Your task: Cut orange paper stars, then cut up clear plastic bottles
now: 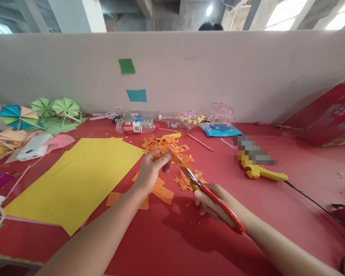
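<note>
Orange paper (185,158) is pinched between the thumb and fingers of my left hand (152,166). My right hand (211,201) is closed round the red handles of a pair of scissors (224,207), whose blades reach up to the left and lie against the paper. Under and behind the paper is a heap of orange paper scraps (153,143). Small orange paper stars (185,182) lie in a pile just left of the scissors' pivot. Several orange paper pieces (163,193) are on the table below my left hand.
Yellow paper sheets (74,176) cover the left of the red table (166,245). A yellow glue gun (271,175) with a black cord lies right. Plastic bottles (136,127), a blue packet (220,130) and folded paper umbrellas (64,107) stand along the white partition (172,73).
</note>
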The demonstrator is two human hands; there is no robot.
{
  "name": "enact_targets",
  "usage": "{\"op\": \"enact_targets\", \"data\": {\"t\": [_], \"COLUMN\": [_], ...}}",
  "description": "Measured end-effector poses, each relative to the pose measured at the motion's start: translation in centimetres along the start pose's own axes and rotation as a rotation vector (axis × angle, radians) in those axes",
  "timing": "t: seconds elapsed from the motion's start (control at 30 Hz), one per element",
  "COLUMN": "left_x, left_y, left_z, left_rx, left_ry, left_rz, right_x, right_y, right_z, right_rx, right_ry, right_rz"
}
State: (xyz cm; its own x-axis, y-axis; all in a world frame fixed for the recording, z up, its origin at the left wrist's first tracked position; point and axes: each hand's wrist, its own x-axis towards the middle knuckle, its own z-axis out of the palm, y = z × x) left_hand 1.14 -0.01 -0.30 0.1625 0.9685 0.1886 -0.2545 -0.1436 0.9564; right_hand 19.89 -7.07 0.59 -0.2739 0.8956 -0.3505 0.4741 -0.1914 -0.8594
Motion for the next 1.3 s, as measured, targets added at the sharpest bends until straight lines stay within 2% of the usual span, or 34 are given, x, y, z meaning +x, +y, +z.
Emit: {"op": "enact_targets", "data": {"t": [0.3,0.53,0.8,1.17,1.3], "left_x": [-0.16,-0.13,-0.11,-0.01,0.17], "left_y": [-0.15,-0.17,-0.11,0.0,0.04], "left_z": [0.31,0.28,0.18,0.09,-0.1], "left_rx": [-0.029,-0.04,-0.044,-0.077,-0.085], "left_ry": [0.027,0.025,0.008,0.028,0.07], "left_rz": [-0.027,-0.031,-0.025,-0.045,-0.049], "right_x": [0.02,0.14,-0.04,0.14,0.36], "right_y": [0.34,0.16,0.38,0.34,0.49], "right_z": [-0.01,0.41,0.22,0.05,-0.09], "right_rx": [-0.011,0.017,-0.016,-0.022,-0.016], "right_ry": [-0.012,0.037,0.055,0.067,0.084], "right_rz": [-0.029,0.082,0.034,0.053,0.067]}}
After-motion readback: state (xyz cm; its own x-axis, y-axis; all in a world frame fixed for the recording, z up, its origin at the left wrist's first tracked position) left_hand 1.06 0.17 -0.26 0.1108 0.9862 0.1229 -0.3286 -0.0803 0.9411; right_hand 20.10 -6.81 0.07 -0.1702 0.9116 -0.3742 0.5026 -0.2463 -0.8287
